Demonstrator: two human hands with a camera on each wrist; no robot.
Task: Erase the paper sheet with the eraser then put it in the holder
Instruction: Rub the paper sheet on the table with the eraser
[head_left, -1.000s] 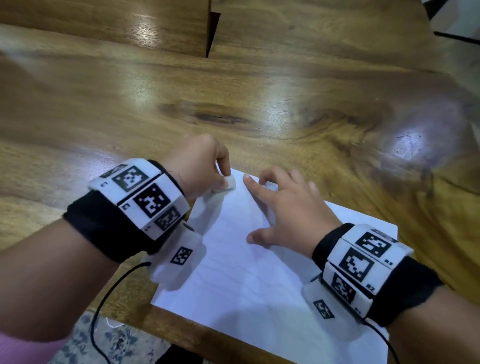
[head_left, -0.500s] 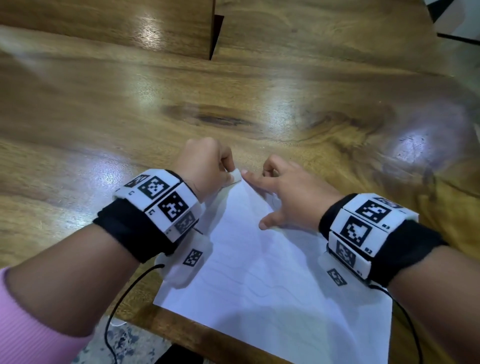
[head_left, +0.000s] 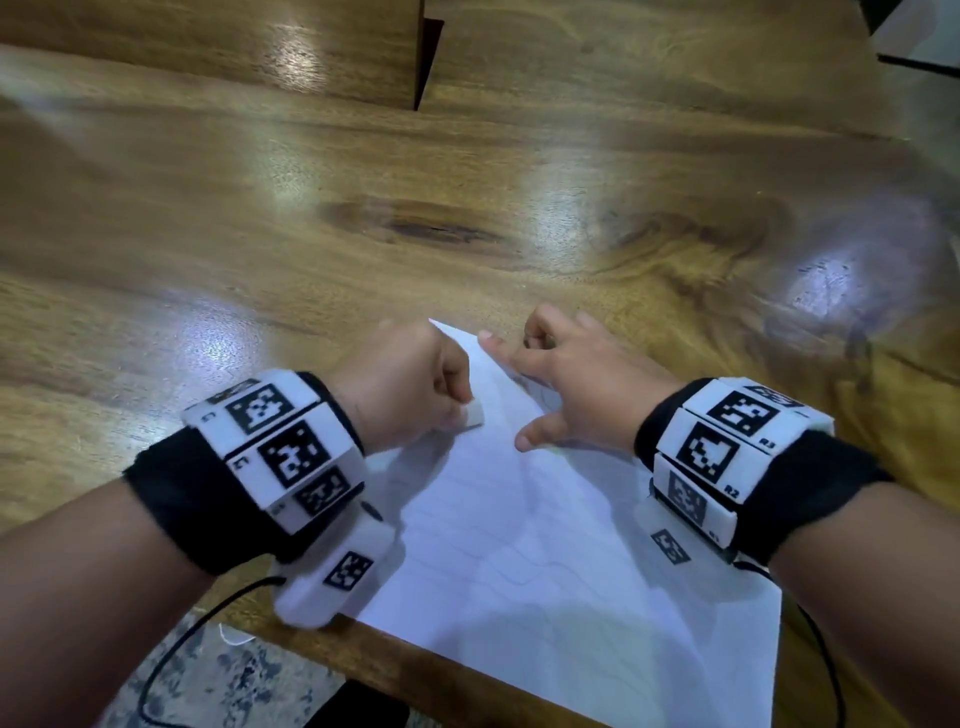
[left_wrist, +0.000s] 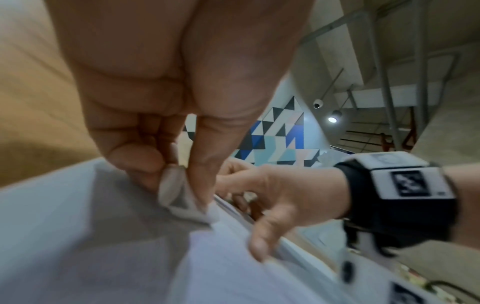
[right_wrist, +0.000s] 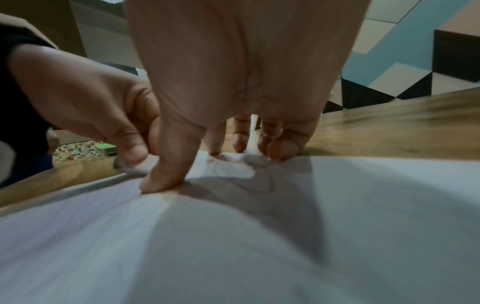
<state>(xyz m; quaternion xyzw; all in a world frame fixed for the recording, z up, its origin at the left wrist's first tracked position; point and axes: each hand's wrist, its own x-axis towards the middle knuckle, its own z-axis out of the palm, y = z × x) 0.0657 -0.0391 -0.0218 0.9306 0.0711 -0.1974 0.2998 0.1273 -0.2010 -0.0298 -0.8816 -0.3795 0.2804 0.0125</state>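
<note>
A white paper sheet (head_left: 545, 561) lies angled on the wooden table (head_left: 363, 208), near its front edge. My left hand (head_left: 457, 408) pinches a small white eraser (head_left: 471, 415) and holds it down on the sheet by its left edge; the left wrist view shows the eraser (left_wrist: 179, 197) between thumb and fingers. My right hand (head_left: 511, 387) holds the sheet down near its far corner with thumb and arched fingertips (right_wrist: 166, 176). Faint pencil loops (right_wrist: 259, 183) show under that hand. No holder is in view.
Two wooden panels with a dark gap (head_left: 427, 62) between them stand at the back of the table. The table's front edge (head_left: 467, 670) runs just below the sheet, with patterned floor (head_left: 234, 680) beyond. Black cables (head_left: 171, 660) hang from both wristbands.
My left hand has pulled the eraser back from the sheet's far corner toward me along the left edge. The right hand has drawn in its fingers and still presses the paper.
</note>
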